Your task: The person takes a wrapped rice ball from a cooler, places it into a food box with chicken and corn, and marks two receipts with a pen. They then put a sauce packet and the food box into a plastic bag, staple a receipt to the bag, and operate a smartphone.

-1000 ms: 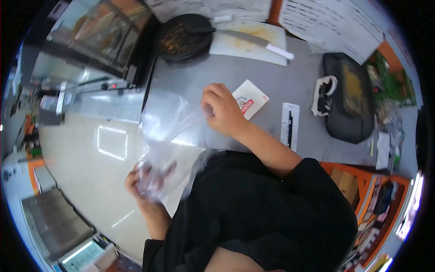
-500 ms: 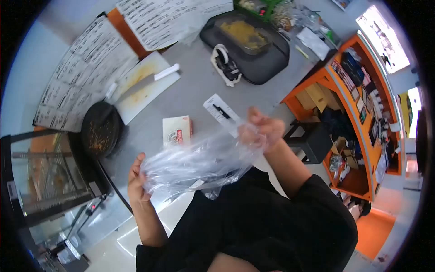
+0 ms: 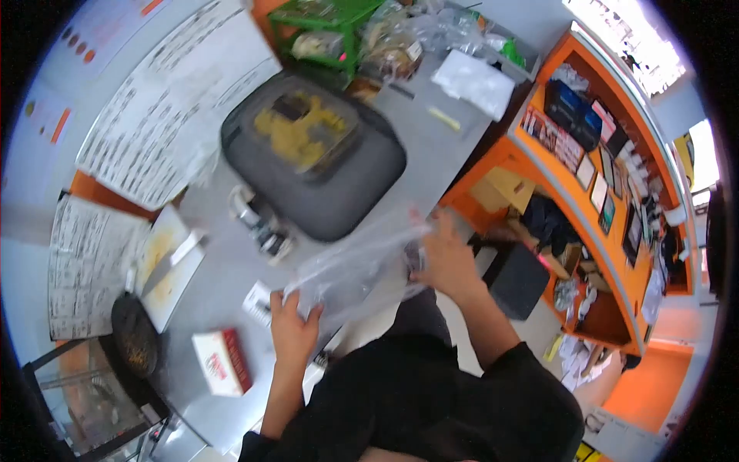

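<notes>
A clear plastic bag (image 3: 350,273) is stretched between my two hands, above the front edge of the grey table. My left hand (image 3: 294,327) grips its left end, thumb and fingers closed on the film. At the opposite end my right hand (image 3: 446,258) holds the bag, its fingers partly blurred. Beside my left hand lies a white card (image 3: 258,302), partly hidden. Farther left on the table sits a red and white box (image 3: 221,362). Beyond the bag is a large dark rounded case (image 3: 362,165), carrying a clear container of yellow food (image 3: 300,131).
A white-handled knife (image 3: 185,248) rests on a stained cutting board (image 3: 165,281), near a dark pan (image 3: 135,335). A white-and-black object (image 3: 262,223) lies beside the case. Bagged goods and a green rack (image 3: 339,46) stand at the back. Orange shelving (image 3: 508,158) is on the right.
The view has turned to the right, so the table things appear farther left. Both hands still hold the bag, which now looks flatter and more spread out.
</notes>
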